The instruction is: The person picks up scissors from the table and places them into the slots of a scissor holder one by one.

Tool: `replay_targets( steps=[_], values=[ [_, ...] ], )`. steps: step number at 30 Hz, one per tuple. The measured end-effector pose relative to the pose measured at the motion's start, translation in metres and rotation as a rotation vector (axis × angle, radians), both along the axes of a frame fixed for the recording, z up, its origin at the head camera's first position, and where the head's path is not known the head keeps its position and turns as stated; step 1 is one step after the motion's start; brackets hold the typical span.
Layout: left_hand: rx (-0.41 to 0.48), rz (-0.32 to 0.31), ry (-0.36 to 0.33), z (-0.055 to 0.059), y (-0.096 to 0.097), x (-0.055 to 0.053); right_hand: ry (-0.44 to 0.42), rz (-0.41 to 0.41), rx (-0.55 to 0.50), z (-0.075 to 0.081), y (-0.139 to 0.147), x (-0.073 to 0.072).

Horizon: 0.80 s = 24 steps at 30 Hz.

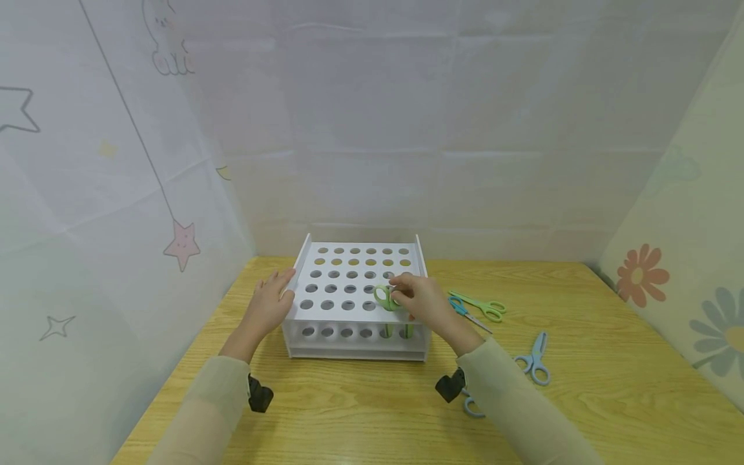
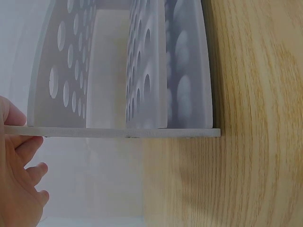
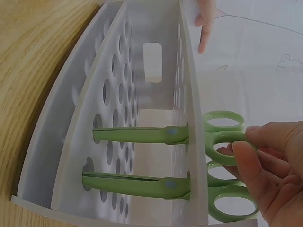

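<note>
A white rack [image 1: 349, 314] with rows of round holes stands on the table. My left hand [image 1: 270, 301] grips the top of its left side panel [image 2: 109, 132], thumb on the inner face and fingers outside. Two pairs of green scissors [image 3: 142, 135] hang blades down through holes at the front right corner, their handles above the top plate. My right hand [image 1: 423, 301] pinches a handle loop of the inner pair between thumb and forefinger. Right beside it, the outer green scissors [image 3: 137, 185] stand in the corner hole, their handle partly behind my fingers.
To the right of the rack lie green scissors [image 1: 488, 306] and blue-handled scissors [image 1: 465, 310], close together. Nearer me on the right are light blue scissors [image 1: 537, 358]. Another blue handle [image 1: 473, 408] shows partly under my right sleeve. Cloth walls [image 1: 372, 129] enclose the table.
</note>
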State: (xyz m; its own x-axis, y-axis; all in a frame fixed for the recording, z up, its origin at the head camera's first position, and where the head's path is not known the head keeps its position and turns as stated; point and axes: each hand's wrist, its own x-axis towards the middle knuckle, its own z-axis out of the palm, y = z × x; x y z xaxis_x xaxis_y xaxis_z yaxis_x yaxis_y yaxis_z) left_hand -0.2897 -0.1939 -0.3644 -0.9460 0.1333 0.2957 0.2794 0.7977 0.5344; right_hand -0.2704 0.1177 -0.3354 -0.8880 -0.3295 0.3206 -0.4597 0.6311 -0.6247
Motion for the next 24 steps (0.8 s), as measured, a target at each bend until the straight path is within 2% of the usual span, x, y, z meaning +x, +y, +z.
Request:
replay_targets(
  steps=[11,18,24],
  values=[
    [-0.009,0.000,-0.011,0.001,0.000,0.001,0.026,0.027,-0.074,0.007,0.007,0.004],
    [0.005,-0.005,0.014,0.000,0.000,0.001,-0.006,0.020,-0.132,0.015,0.010,0.008],
    [0.007,-0.002,0.015,-0.001,0.000,0.001,0.032,0.018,-0.159,0.018,0.018,0.007]
  ],
)
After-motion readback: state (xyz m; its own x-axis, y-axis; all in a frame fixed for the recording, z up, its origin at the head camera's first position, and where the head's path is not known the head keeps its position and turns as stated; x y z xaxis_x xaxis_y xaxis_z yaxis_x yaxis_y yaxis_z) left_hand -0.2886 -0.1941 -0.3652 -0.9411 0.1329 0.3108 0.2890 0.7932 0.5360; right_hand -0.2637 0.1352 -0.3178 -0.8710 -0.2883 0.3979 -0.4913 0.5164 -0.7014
